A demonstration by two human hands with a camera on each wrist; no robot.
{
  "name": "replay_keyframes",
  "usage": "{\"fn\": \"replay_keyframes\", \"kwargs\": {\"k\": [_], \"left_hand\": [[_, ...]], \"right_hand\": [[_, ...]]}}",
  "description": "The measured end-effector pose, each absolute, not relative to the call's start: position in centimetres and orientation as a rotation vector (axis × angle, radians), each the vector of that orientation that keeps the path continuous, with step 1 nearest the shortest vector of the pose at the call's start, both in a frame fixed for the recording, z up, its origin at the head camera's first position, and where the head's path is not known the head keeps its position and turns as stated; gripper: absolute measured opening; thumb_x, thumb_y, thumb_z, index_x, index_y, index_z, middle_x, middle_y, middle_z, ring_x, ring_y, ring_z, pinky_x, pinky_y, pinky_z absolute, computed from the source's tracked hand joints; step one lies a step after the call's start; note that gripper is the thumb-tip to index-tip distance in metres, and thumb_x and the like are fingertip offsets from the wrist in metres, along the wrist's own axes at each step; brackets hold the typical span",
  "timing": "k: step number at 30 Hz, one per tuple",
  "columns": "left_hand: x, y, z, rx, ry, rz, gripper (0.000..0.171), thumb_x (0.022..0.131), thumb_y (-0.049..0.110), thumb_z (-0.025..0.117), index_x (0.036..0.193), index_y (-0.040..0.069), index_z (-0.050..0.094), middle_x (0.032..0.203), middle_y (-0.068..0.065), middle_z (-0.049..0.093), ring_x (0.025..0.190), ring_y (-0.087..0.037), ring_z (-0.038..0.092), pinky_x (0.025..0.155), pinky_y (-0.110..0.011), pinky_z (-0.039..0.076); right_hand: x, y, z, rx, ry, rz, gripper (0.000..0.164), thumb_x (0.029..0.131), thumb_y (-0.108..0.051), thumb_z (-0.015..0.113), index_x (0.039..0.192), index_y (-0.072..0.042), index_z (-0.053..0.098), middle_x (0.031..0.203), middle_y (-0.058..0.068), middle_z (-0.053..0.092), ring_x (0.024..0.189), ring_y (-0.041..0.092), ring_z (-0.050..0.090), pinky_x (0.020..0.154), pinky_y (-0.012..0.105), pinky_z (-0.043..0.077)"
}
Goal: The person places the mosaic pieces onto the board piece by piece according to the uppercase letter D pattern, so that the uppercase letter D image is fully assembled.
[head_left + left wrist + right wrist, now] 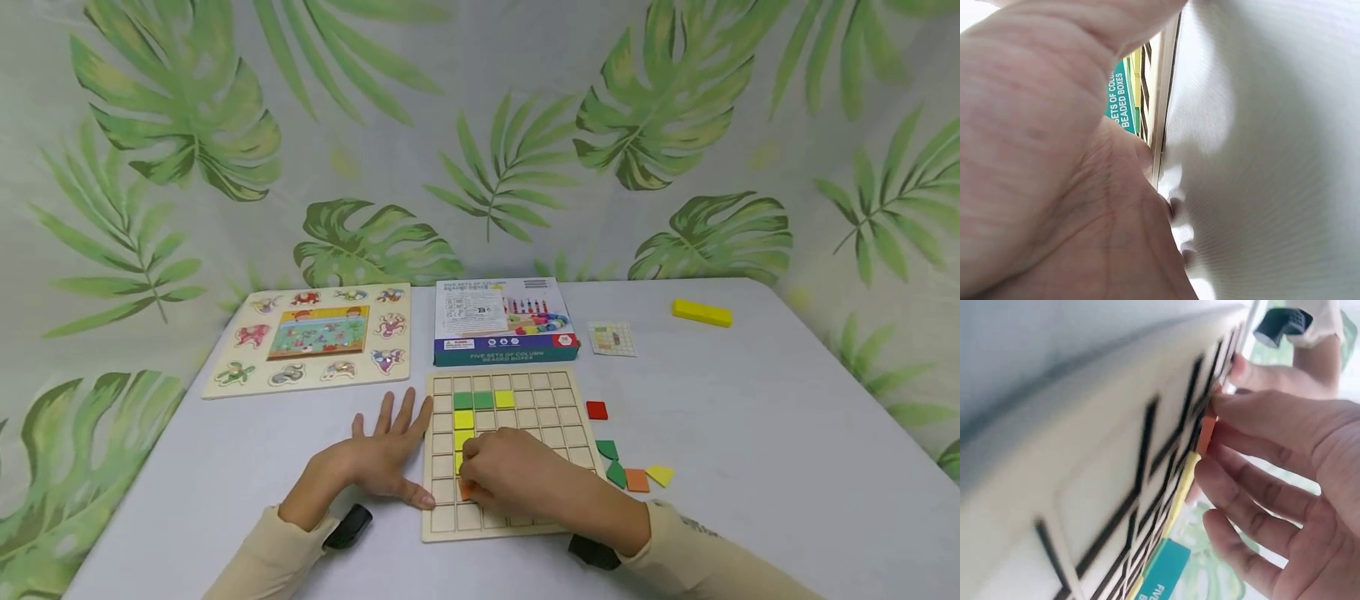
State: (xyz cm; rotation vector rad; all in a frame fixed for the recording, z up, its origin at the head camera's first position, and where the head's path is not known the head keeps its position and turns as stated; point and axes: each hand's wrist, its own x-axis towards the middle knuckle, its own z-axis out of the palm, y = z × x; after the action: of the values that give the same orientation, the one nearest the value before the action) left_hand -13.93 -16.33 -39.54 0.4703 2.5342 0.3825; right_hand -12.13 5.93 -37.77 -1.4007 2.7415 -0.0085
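Observation:
A wooden grid board [536,417] lies on the table, with green tiles [473,401], yellow tiles [463,419] and an orange tile [466,489] in its cells. Over the lower left cells, my right hand [517,471] pinches the orange tile between thumb and fingers, low against the board; in the right wrist view the orange tile [1207,434] shows beside the fingertips, next to a yellow one. My left hand [382,454] rests with spread fingers along the board's left edge, thumb touching its lower left side. The left wrist view mostly shows the palm [1110,225].
Right of the board lie loose tiles: a red square [597,410], green pieces [616,474], an orange square [637,480] and a yellow piece [660,475]. Behind stand a box [506,321], a pattern card [612,339] and a yellow bar [701,312]. A picture puzzle [307,342] lies left.

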Motion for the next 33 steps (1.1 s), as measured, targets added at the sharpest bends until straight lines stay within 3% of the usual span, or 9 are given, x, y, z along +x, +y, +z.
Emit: {"fn": "replay_keyframes", "kwargs": {"k": [6, 16, 26, 33], "left_hand": [[-13.9, -16.2, -39.5, 0.462, 2.541, 0.384, 0.134, 0.069, 0.064, 0.081, 0.162, 0.01, 0.001, 0.167, -0.019, -0.014, 0.151, -0.046, -0.019, 0.11, -0.078, -0.005], [-13.9, -16.2, -39.8, 0.458, 2.549, 0.372, 0.135, 0.068, 0.064, 0.082, 0.162, 0.011, 0.001, 0.167, -0.019, -0.013, 0.151, -0.047, -0.017, 0.109, -0.08, -0.003], [-13.8, -16.1, -39.1, 0.472, 2.541, 0.413, 0.134, 0.069, 0.062, 0.082, 0.162, 0.009, 0.0, 0.167, -0.021, -0.014, 0.15, -0.048, -0.018, 0.109, -0.08, -0.004], [-13.6, -16.2, -39.3, 0.459, 2.538, 0.413, 0.135, 0.068, 0.063, 0.082, 0.162, 0.01, 0.001, 0.167, -0.021, -0.013, 0.151, -0.048, -0.018, 0.108, -0.08, -0.005]], "right_hand": [[-11.2, 6.1, -37.6, -1.33, 2.745, -0.006, 0.013, 0.09, -0.031, 0.075, 0.096, -0.02, 0.082, 0.103, -0.003, 0.071, 0.084, 0.01, 0.064, 0.083, 0.027, 0.057], [-9.5, 7.8, -37.3, -1.412, 2.666, 0.144, 0.033, 0.099, -0.024, 0.064, 0.132, -0.022, 0.066, 0.129, -0.003, 0.059, 0.116, 0.015, 0.053, 0.099, 0.03, 0.052], [-10.0, 8.8, -37.4, -1.463, 2.584, 0.073, 0.044, 0.099, -0.019, 0.062, 0.143, -0.024, 0.057, 0.133, -0.004, 0.053, 0.12, 0.016, 0.05, 0.105, 0.032, 0.048], [-10.0, 9.6, -37.9, -1.43, 2.613, 0.021, 0.051, 0.1, -0.028, 0.062, 0.149, -0.032, 0.048, 0.137, -0.005, 0.051, 0.12, 0.015, 0.049, 0.1, 0.034, 0.052]]}}
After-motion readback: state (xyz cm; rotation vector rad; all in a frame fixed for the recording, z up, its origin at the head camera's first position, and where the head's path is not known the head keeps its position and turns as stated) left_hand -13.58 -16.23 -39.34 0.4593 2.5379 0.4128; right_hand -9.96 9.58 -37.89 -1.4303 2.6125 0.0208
